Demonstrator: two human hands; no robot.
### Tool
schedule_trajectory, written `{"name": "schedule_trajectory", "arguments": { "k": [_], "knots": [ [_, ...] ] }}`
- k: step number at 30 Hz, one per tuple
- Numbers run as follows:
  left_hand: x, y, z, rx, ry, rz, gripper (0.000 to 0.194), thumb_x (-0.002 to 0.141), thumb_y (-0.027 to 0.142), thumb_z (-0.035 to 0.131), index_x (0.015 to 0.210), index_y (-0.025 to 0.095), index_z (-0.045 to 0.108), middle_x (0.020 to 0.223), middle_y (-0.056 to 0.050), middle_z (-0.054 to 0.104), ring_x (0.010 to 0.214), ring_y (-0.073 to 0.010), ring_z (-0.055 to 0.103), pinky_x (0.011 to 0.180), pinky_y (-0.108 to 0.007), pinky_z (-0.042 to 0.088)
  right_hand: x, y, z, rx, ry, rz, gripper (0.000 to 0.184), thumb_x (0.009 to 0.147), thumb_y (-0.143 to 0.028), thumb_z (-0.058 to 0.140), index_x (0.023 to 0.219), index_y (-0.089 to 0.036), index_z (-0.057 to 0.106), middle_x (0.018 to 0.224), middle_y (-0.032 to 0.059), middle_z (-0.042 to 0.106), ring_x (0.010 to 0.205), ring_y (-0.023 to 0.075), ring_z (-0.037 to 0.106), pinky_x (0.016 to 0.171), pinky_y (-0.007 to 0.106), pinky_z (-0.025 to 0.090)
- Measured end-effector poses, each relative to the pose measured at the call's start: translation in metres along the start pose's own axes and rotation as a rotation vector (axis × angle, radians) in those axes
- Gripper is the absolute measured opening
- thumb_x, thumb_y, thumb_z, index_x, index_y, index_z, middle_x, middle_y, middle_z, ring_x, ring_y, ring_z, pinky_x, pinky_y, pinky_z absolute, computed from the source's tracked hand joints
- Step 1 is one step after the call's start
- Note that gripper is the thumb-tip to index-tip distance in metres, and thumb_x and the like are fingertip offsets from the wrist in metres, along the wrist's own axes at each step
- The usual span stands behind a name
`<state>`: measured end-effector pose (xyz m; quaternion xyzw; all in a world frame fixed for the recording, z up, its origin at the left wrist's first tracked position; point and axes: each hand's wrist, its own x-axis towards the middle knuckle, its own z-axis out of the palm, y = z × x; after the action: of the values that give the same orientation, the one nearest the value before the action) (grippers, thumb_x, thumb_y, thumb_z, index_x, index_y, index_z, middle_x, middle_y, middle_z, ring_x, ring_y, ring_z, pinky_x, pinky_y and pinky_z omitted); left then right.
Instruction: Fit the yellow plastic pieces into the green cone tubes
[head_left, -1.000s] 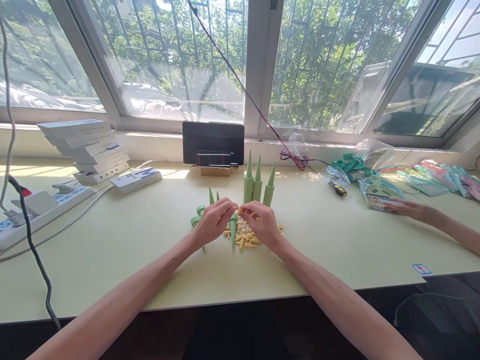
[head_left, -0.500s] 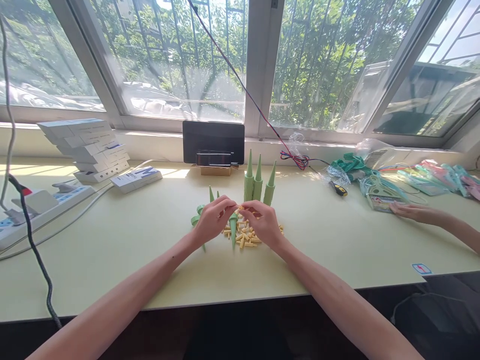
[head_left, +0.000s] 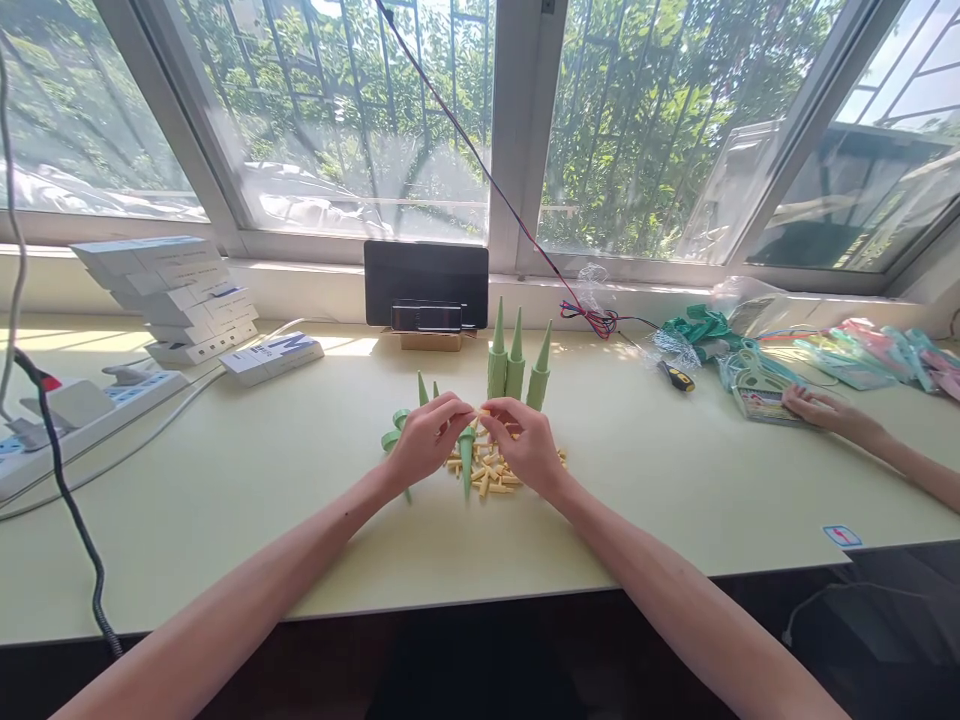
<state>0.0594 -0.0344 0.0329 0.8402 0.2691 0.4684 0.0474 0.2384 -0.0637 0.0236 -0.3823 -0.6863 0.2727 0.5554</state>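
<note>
My left hand (head_left: 424, 440) and my right hand (head_left: 525, 443) meet at the middle of the desk, fingers pinched together on a small yellow stick (head_left: 478, 414) held between them. A green cone-shaped spike (head_left: 466, 458) hangs point down from my left hand. Under the hands lies a heap of short yellow sticks (head_left: 491, 475). Three upright green spikes (head_left: 516, 365) stand just behind. More green spikes and green loops (head_left: 397, 428) lie partly hidden behind my left hand.
A dark tablet on a stand (head_left: 426, 287) leans at the sill. A stack of white boxes (head_left: 176, 297) and a power strip (head_left: 82, 405) are at left. Another person's hand (head_left: 817, 408) rests on packaged items (head_left: 761, 395) at right, near a screwdriver (head_left: 677, 378).
My hands have stayed almost still, fingers working at the yellow stick. The other person's hand at right has shifted slightly up onto the package.
</note>
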Motion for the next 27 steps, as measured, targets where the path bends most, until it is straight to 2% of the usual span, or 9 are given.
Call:
{"name": "schedule_trajectory", "arguments": {
  "k": [8, 14, 19, 24, 27],
  "knots": [
    [0.0005, -0.0004, -0.0004, 0.021, 0.001, -0.024, 0.019, 0.098, 0.023, 0.050, 0.084, 0.018, 0.062, 0.075, -0.001, 0.059, 0.060, -0.0105, 0.049, 0.054, -0.023, 0.039, 0.0010, -0.0021, -0.0010, -0.026, 0.010, -0.033, 0.021, 0.092, -0.036, 0.055, 0.094, -0.019, 0.066, 0.087, 0.0051, 0.069, 0.068, 0.0149, 0.061, 0.060, 0.026, 0.051],
    [0.0032, -0.0002, -0.0034, 0.079, 0.035, -0.146, 0.035, 0.101, 0.028, 0.041, 0.075, 0.017, 0.062, 0.071, -0.002, 0.056, 0.058, -0.0115, 0.048, 0.058, -0.026, 0.039, 0.0037, -0.0018, -0.0048, -0.069, 0.142, -0.009, 0.023, 0.094, -0.039, 0.053, 0.091, -0.019, 0.065, 0.083, 0.0045, 0.067, 0.067, 0.0147, 0.059, 0.059, 0.026, 0.049],
    [0.0010, -0.0032, -0.0005, 0.180, -0.048, -0.196, 0.027, 0.092, 0.037, 0.058, 0.077, 0.018, 0.066, 0.068, 0.001, 0.055, 0.050, -0.0089, 0.040, 0.053, -0.025, 0.036, 0.0042, 0.0000, -0.0066, -0.091, 0.226, 0.041, 0.026, 0.096, -0.040, 0.048, 0.092, -0.019, 0.063, 0.081, 0.0043, 0.066, 0.068, 0.0150, 0.060, 0.059, 0.025, 0.048],
    [0.0003, -0.0030, -0.0006, 0.270, -0.151, -0.222, 0.024, 0.087, 0.041, 0.061, 0.086, 0.018, 0.070, 0.078, -0.001, 0.060, 0.053, -0.0098, 0.048, 0.054, -0.025, 0.039, 0.0035, -0.0002, -0.0063, -0.080, 0.235, 0.046, 0.028, 0.097, -0.041, 0.046, 0.096, -0.019, 0.062, 0.082, 0.0045, 0.066, 0.069, 0.0151, 0.061, 0.060, 0.025, 0.048],
    [0.0003, -0.0031, -0.0007, 0.331, -0.243, -0.226, 0.025, 0.085, 0.042, 0.062, 0.083, 0.019, 0.069, 0.079, -0.002, 0.061, 0.055, -0.0121, 0.053, 0.052, -0.026, 0.039, 0.0036, -0.0002, -0.0060, -0.068, 0.223, 0.055, 0.028, 0.096, -0.042, 0.047, 0.095, -0.019, 0.062, 0.084, 0.0051, 0.066, 0.069, 0.0154, 0.061, 0.060, 0.026, 0.049]
  ]
}}
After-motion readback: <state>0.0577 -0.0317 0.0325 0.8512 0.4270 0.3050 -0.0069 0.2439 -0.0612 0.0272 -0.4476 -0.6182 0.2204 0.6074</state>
